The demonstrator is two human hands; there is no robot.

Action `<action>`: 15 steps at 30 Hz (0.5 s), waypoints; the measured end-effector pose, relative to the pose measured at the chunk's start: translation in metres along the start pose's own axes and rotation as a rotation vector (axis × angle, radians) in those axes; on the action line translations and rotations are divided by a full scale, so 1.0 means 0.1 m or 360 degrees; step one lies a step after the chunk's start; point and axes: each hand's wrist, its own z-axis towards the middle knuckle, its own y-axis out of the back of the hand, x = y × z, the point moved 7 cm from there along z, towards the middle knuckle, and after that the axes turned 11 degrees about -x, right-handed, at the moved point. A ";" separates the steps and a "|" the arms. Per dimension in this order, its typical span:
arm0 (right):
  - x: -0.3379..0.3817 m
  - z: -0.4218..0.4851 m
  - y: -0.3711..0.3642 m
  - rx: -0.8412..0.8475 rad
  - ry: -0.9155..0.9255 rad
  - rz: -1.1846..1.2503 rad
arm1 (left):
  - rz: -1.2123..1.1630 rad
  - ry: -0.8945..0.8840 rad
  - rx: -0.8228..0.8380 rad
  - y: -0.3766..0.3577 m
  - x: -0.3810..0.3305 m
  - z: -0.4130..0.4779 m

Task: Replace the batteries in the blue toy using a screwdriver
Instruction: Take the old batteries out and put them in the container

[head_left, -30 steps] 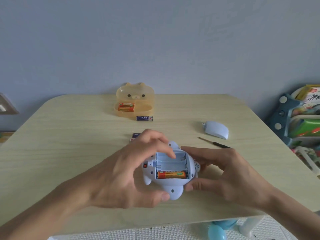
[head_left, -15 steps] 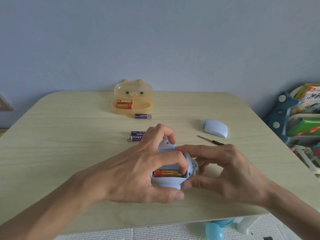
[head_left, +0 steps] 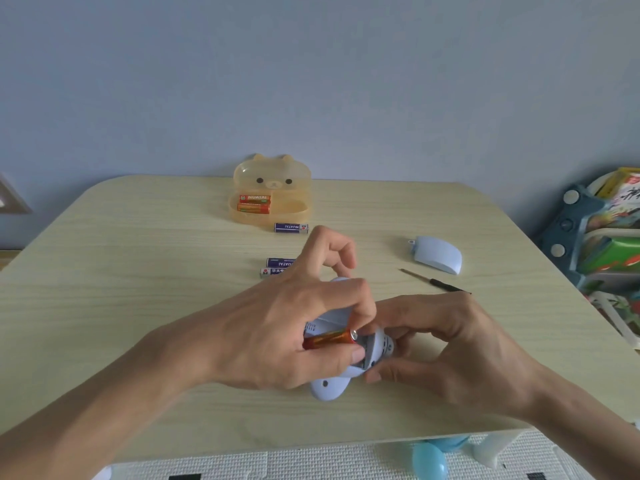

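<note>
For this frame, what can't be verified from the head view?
- Battery compartment of the blue toy: mostly covered by the left hand.
- Orange battery: left end hidden under the fingers.
- Screwdriver: handle end behind the right hand.
- Two purple batteries: right ends hidden.

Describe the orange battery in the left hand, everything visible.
The orange battery is a slim cylinder with a glossy orange-red wrapper and a bare metal end cap facing right. It lies tilted, cap end higher, over the open compartment of the blue toy. The left hand pinches it between thumb and fingers; its left end is hidden by the grip.
</note>
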 end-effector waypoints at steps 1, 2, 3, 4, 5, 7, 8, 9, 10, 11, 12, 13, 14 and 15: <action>0.01 0.00 0.00 0.0000 0.0010 -0.0009 | -0.0024 0.0005 -0.0026 0.01 0.01 0.00; 0.01 0.01 0.00 -0.0006 0.0025 -0.0020 | -0.0035 0.0001 -0.0053 0.02 0.02 0.00; 0.02 0.01 0.00 -0.0014 0.0040 -0.0036 | -0.0032 -0.0008 -0.0085 0.03 0.04 -0.01; 0.01 0.01 0.00 -0.0019 0.0046 -0.0053 | -0.0029 -0.0017 -0.0124 0.05 0.06 -0.01; 0.01 0.01 0.00 -0.0022 0.0041 -0.0067 | -0.0032 -0.0017 -0.0166 0.07 0.08 -0.01; 0.01 0.01 0.02 -0.0044 0.0037 -0.0077 | -0.0037 0.0010 -0.0257 0.13 0.14 -0.01; 0.02 0.01 0.03 -0.0059 0.0046 -0.0083 | -0.0028 0.0017 -0.0292 0.15 0.16 -0.02; 0.02 0.01 0.04 -0.0065 0.0051 -0.0086 | -0.0020 0.0022 -0.0310 0.16 0.18 -0.03; 0.02 0.01 0.04 -0.0065 0.0048 -0.0083 | -0.0028 0.0034 -0.0317 0.16 0.21 -0.04; 0.02 0.01 0.04 -0.0064 0.0042 -0.0078 | -0.0062 0.0063 -0.0323 0.17 0.23 -0.06; 0.01 0.01 0.05 -0.0069 0.0038 -0.0077 | -0.0123 0.0102 -0.0336 0.17 0.26 -0.07; 0.00 0.01 0.06 -0.0082 0.0031 -0.0076 | -0.0213 0.0147 -0.0355 0.19 0.27 -0.08; -0.01 0.00 0.08 -0.0103 0.0015 -0.0070 | -0.0333 0.0198 -0.0391 0.22 0.30 -0.08; -0.01 0.00 0.09 -0.0126 -0.0003 -0.0053 | -0.0490 0.0257 -0.0443 0.27 0.33 -0.08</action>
